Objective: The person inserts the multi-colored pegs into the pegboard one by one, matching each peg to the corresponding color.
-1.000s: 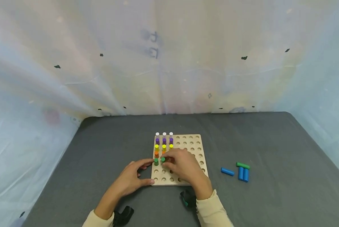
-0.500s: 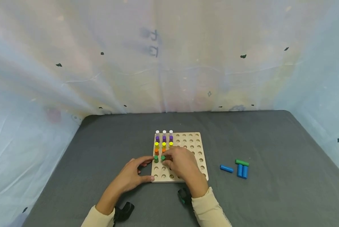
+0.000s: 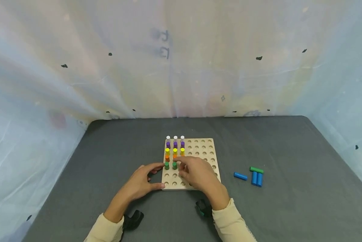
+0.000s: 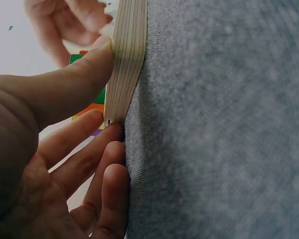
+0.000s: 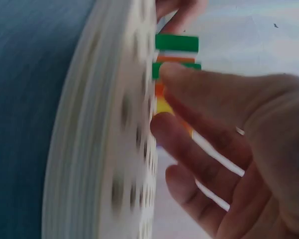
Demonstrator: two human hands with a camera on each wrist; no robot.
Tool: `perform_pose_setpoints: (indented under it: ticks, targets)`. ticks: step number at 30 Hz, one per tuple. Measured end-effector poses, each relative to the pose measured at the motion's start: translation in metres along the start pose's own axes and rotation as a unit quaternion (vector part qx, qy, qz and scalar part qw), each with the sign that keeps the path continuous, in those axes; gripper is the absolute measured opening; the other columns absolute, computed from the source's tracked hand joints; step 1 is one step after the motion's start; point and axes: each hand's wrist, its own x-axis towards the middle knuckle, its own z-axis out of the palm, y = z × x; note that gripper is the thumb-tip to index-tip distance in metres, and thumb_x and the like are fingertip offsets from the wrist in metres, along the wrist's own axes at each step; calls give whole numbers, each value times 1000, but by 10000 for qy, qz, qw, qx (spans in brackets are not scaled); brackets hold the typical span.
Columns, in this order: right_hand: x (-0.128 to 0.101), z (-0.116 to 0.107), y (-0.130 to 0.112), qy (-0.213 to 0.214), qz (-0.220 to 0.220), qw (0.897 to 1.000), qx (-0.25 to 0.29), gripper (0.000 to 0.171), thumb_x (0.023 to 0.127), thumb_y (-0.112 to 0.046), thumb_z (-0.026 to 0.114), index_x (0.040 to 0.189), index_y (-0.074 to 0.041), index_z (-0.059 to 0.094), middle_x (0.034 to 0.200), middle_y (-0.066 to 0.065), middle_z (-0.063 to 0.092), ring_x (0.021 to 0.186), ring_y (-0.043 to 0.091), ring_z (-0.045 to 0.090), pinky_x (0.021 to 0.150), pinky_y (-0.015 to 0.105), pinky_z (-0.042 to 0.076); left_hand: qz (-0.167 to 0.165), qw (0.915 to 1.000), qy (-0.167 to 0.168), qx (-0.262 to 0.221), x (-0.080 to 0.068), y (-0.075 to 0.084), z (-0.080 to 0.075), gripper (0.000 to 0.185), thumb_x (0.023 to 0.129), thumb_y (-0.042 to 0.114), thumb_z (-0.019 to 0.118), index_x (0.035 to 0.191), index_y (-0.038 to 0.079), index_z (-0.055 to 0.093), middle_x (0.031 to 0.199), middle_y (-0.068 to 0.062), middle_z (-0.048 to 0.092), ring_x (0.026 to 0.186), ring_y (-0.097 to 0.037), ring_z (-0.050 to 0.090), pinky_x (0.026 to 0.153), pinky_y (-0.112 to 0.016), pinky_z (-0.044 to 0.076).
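Note:
A wooden pegboard (image 3: 203,151) lies on the grey table. Its left three columns carry rows of white, purple, yellow and orange pegs. In the row nearer me stand two green pegs (image 3: 167,165) (image 3: 174,165). My right hand (image 3: 184,168) hovers over the board with loosely spread fingers. In the right wrist view its thumb tip touches the side of the second green peg (image 5: 189,66). My left hand (image 3: 158,175) pinches the board's near left corner; the left wrist view shows thumb and fingers (image 4: 97,59) against the board's edge (image 4: 129,55).
To the right of the board lie loose pegs: one blue (image 3: 240,176), one green (image 3: 256,169) and a pair of blue (image 3: 256,178). Pale plastic sheeting walls in the table on the left, back and right.
The second green peg now stands free in its hole. My right hand's fingers have loosened and drawn slightly right of it. The left hand keeps its hold on the board.

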Motion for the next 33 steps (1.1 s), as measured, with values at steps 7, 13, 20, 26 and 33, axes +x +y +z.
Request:
perform_pose_setpoints:
  ticks: [7, 13, 20, 26, 33]
  targets:
    - [-31, -33, 29, -148, 106, 9996, 200, 38, 92, -24, 72, 130, -24, 65, 94, -13, 69, 79, 3, 62, 64, 26, 47, -106, 9999, -84, 4, -3, 0, -2, 66, 74, 30, 88, 134, 26, 61, 122, 5, 67, 109, -13, 56, 84, -32, 49]
    - [-61, -66, 65, 46, 45, 9992, 400, 33, 91, -21, 73, 124, -19, 68, 93, -15, 66, 80, 1, 60, 63, 23, 45, -46, 10000, 42, -58, 0, 4, -3, 65, 74, 29, 88, 134, 27, 62, 122, 7, 67, 109, -13, 56, 84, -33, 49]
    - [-76, -81, 92, -83, 141, 9986, 504, 32, 91, -28, 72, 123, -22, 68, 98, -17, 67, 85, -2, 58, 73, 28, 49, -121, 9999, -22, -62, -1, 3, -1, 65, 73, 30, 89, 132, 29, 62, 121, 9, 67, 107, -11, 55, 83, -31, 48]
    - [-82, -96, 111, 45, 342, 9986, 389, 32, 92, -29, 72, 123, -23, 68, 102, -14, 70, 87, -1, 60, 77, 31, 52, 12, 9999, -10, -136, 2, 2, -2, 65, 74, 28, 89, 133, 28, 62, 122, 7, 67, 109, -13, 56, 84, -34, 49]
    - [-90, -112, 135, 308, 727, 9969, 3, 31, 93, -30, 71, 123, -24, 69, 103, -11, 70, 89, 3, 61, 80, 36, 51, -44, 9999, -41, -111, 1, 0, -1, 67, 74, 31, 88, 134, 25, 61, 123, 5, 67, 109, -14, 56, 83, -33, 48]
